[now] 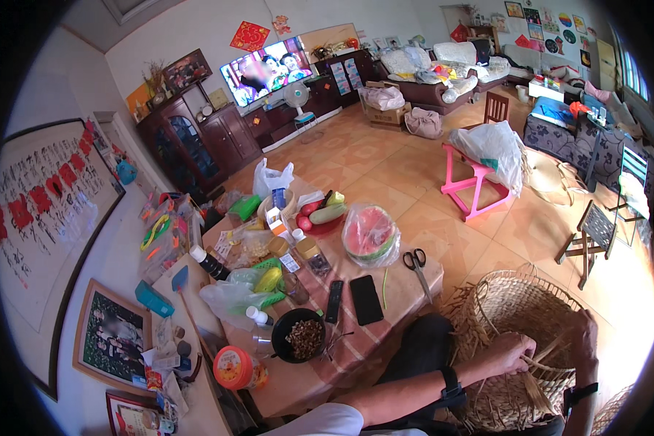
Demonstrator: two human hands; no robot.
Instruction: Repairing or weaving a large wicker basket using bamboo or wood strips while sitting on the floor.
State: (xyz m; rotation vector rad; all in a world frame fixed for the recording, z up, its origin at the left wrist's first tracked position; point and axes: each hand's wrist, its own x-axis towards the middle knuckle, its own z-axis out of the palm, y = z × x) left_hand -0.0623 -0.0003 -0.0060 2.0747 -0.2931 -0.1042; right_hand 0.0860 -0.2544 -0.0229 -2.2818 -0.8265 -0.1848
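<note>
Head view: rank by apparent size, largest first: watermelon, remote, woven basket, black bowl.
1. Woven basket, clearly largest
2. Watermelon and black bowl: too close to rank, the bowl being nearer the camera
3. Remote

Is looking like a home's living room: is showing a lit television [267,71] and a fan [296,95] at the far side, a patterned sofa [551,136] at right, a framed group photograph [111,336] at near left, and cut watermelon [371,231] on the near desk [408,291].
</note>
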